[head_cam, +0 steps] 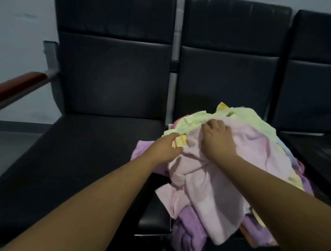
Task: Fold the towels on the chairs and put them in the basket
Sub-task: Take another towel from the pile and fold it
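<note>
Towels [205,187] lie heaped on the middle chair [222,80]: soft, light and limp, probably best lifted by an edge or corner. Right hand [216,140] curls its fingers into the pale pink towel [257,151] on top. Left hand [169,147] touches the heap's left edge, grip unclear. No basket shows.

Both arms are out over the towel heap [249,119] on the middle black chair [226,80], the right hand [216,137] clutching the pale pink towel [243,150] on top and the left hand [168,146] touching its edge.
</note>
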A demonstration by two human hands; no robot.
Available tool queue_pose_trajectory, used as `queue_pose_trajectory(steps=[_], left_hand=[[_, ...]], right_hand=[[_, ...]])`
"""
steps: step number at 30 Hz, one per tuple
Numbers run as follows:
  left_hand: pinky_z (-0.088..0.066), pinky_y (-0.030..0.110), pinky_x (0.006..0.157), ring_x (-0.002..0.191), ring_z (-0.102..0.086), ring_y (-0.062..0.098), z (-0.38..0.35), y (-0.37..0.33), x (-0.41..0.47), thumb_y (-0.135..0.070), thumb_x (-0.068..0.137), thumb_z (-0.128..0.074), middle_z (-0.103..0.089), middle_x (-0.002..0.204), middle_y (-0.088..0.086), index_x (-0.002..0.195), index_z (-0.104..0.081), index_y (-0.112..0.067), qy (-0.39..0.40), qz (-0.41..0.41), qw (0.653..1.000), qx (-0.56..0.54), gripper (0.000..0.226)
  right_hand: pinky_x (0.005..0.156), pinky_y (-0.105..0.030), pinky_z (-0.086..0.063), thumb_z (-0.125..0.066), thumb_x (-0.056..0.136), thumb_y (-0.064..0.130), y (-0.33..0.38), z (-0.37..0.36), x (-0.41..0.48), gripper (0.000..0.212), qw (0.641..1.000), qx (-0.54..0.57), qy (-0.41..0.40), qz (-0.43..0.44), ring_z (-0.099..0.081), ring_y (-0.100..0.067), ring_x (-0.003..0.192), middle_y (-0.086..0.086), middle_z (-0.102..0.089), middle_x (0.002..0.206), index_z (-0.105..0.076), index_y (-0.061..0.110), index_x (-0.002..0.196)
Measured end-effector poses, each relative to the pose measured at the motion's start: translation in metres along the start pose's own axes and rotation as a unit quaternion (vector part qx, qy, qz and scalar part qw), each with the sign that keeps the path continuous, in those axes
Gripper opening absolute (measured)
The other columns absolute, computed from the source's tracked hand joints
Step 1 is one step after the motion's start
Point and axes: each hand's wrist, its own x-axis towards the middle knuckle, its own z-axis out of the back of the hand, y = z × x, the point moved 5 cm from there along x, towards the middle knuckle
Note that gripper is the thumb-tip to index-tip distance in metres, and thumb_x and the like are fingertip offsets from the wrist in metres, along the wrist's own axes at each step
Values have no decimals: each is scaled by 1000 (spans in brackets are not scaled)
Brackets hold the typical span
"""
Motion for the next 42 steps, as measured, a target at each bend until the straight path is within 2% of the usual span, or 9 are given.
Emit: queue_pose_trajectory(steps=[4, 8, 11, 17, 22, 29, 34, 38, 42], left_hand=[[-41, 27, 93, 122, -57, 25, -50, -8, 23, -35, 99, -57, -60, 134, 6, 147, -45, -21, 28, -26, 999, -28, 51], [-48, 33, 78, 93, -64, 24, -41, -3, 26, -33, 96, -63, -71, 97, 4, 101, -68, -19, -65, -32, 996, -54, 16], [-47, 31, 71, 86, -62, 20, -11, -3, 14, -31, 97, -60, -70, 89, 1, 93, -67, -20, -131, -8, 986, -106, 14], [-41, 28, 66, 81, -54, 9, 58, -22, -28, -25, 103, -49, -63, 88, -5, 95, -64, -14, -199, -3, 953, -230, 20], [-42, 28, 69, 86, -56, 8, 101, -24, -64, -27, 103, -49, -64, 93, -6, 95, -64, -17, -242, 6, 936, -255, 19], [-44, 23, 72, 98, -58, 8, 140, -7, -109, -33, 102, -52, -63, 102, -11, 110, -62, -22, -313, 27, 916, -249, 16], [-40, 32, 97, 125, -47, 8, 120, 14, -139, -57, 94, -56, -46, 139, -16, 147, -39, -36, -213, 16, 937, -277, 59], [-50, 28, 84, 108, -63, 12, 107, 45, -147, -33, 95, -65, -69, 113, -14, 118, -68, -37, -115, 14, 977, -181, 24], [-47, 25, 76, 93, -61, 9, 126, 70, -149, -19, 96, -61, -66, 98, -10, 97, -73, -36, -157, 43, 981, -104, 21]], right_hand=[[91, -39, -41, -56, 92, 17, -6, -1, 15, 39, 998, 10, -51, -33, -47, -32, 115, -16, -44, 138, -52, 10, 130], [80, -37, -45, -54, 94, 13, -15, 1, 21, 21, 996, 60, -70, -10, -52, -27, 97, -11, -56, 109, -69, 10, 109], [78, -35, -44, -53, 95, 16, -20, 12, 16, 22, 985, 141, -104, -8, -54, -29, 97, -10, -58, 105, -72, 9, 105], [87, -44, -35, -38, 85, 75, -7, 31, -17, 50, 991, 115, -10, 75, -47, -19, 96, 7, -60, 93, -60, 31, 93], [70, -35, -37, -63, 82, 37, -2, 58, -32, 16, 989, 141, 23, 36, -61, -25, 81, 2, -63, 76, -61, 22, 83], [60, -33, -43, -65, 81, 11, 60, 132, -35, 10, 871, 489, -49, -3, -57, -20, 67, -6, -63, 67, -67, 11, 71], [75, -39, -58, -62, 87, 15, 112, 117, -54, 17, 743, 664, 18, -88, -68, -21, 78, -18, -72, 88, -74, 4, 91], [73, -35, -60, -66, 86, 21, 149, 72, -73, 10, 726, 669, 122, -101, -68, -21, 82, -7, -71, 85, -76, 17, 88], [78, -35, -54, -66, 89, 23, 156, 45, -71, 10, 791, 590, 152, -57, -62, -18, 86, -6, -69, 92, -73, 16, 93]])
